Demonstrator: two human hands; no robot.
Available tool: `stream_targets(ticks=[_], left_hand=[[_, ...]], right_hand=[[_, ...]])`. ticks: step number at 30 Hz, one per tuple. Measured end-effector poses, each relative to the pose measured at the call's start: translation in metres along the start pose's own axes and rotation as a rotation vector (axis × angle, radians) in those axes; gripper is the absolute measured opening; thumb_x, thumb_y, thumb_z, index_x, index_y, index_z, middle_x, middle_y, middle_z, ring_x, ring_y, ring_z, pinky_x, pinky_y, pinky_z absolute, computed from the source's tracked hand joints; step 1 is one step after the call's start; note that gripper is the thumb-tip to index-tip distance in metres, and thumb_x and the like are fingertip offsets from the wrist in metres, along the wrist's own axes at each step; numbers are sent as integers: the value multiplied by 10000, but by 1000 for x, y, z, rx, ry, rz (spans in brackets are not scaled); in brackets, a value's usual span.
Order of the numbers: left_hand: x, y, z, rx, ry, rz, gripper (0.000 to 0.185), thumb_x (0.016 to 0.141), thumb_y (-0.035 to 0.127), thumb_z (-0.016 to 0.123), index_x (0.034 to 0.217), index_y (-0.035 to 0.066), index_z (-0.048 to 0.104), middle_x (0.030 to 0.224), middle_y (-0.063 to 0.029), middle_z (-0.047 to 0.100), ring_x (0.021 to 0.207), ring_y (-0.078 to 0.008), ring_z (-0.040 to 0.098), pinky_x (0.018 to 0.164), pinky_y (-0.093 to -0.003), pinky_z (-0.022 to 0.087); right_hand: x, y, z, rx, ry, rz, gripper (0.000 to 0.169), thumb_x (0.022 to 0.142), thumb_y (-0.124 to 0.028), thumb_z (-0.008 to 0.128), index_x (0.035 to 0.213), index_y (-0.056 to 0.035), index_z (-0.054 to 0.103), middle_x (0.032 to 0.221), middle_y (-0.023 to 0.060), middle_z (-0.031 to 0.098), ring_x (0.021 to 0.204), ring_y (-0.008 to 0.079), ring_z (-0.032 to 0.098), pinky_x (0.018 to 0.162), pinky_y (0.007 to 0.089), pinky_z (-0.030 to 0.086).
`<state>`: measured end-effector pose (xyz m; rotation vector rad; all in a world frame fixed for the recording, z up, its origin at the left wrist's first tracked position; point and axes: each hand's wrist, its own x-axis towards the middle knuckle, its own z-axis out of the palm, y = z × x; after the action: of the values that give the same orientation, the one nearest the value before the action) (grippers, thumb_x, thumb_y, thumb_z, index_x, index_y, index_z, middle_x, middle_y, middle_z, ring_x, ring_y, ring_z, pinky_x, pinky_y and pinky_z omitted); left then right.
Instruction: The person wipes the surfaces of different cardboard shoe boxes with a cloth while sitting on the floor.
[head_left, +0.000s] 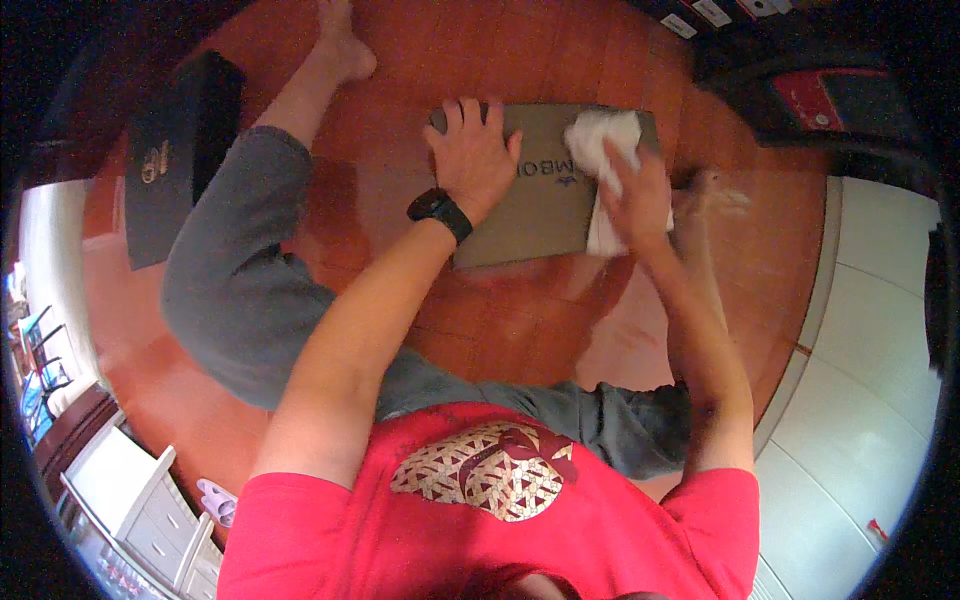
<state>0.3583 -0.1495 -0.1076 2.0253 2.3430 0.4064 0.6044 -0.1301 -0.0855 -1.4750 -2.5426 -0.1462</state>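
A flat, grey-brown cardboard box (536, 217) with printed lettering lies on the wooden floor between my legs. Pressed down on its left part is my left hand (476, 154), fingers spread, a black watch on the wrist. My right hand (637, 195) grips a white cloth (600, 139) on the right part of the box. The cloth is blurred, and one end of it hangs over the box's near edge. Part of the lettering is hidden by the cloth and my hands.
A black box (161, 161) with a gold mark stands on the floor (480, 322) at the left. Dark shelving with stacked boxes (712, 13) is at the upper right. Pale tiles (825, 405) border the floor on the right. A white drawer cabinet (161, 517) and a slipper (217, 502) are at lower left.
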Motion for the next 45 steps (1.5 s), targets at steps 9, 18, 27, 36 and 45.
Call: stream_targets(ticks=[9, 18, 27, 36, 45], left_hand=[[-1, 2, 7, 35, 18, 46, 543, 916, 465, 534, 1324, 106, 524, 1242, -122, 520, 1234, -336, 418, 899, -584, 375], [-1, 6, 4, 50, 32, 16, 578, 916, 468, 532, 1367, 108, 503, 1267, -150, 532, 1211, -345, 471, 900, -596, 412], [-2, 5, 1, -33, -69, 192, 554, 924, 454, 540, 1353, 106, 511, 1277, -138, 529, 1220, -324, 464, 921, -602, 413], [-1, 7, 9, -39, -35, 170, 512, 926, 415, 546, 1339, 114, 520, 1280, -124, 532, 1276, -332, 425, 950, -617, 371], [-5, 13, 23, 40, -62, 116, 561, 907, 457, 571, 1379, 166, 488, 1373, -133, 477, 1331, -347, 384, 1025, -650, 318]], right_hand=[[-6, 26, 7, 76, -13, 24, 607, 787, -309, 719, 1372, -275, 559, 1273, 247, 512, 1108, 410, 516, 925, 506, 447], [52, 6, 39, -71, 160, 166, 531, 865, -450, 612, 1367, -287, 550, 1283, 215, 515, 1116, 409, 503, 873, 535, 443], [-41, -41, -6, 161, -93, -153, 586, 865, -369, 628, 1426, -293, 478, 1312, 243, 502, 1053, 409, 509, 894, 523, 425], [33, -67, 1, -13, 163, 124, 498, 831, -320, 689, 1298, -169, 602, 1236, 200, 531, 1111, 391, 508, 940, 510, 414], [38, -198, -30, 355, -231, -187, 623, 820, -602, 574, 929, -19, 766, 1253, 254, 594, 1317, 430, 409, 1098, 561, 306]])
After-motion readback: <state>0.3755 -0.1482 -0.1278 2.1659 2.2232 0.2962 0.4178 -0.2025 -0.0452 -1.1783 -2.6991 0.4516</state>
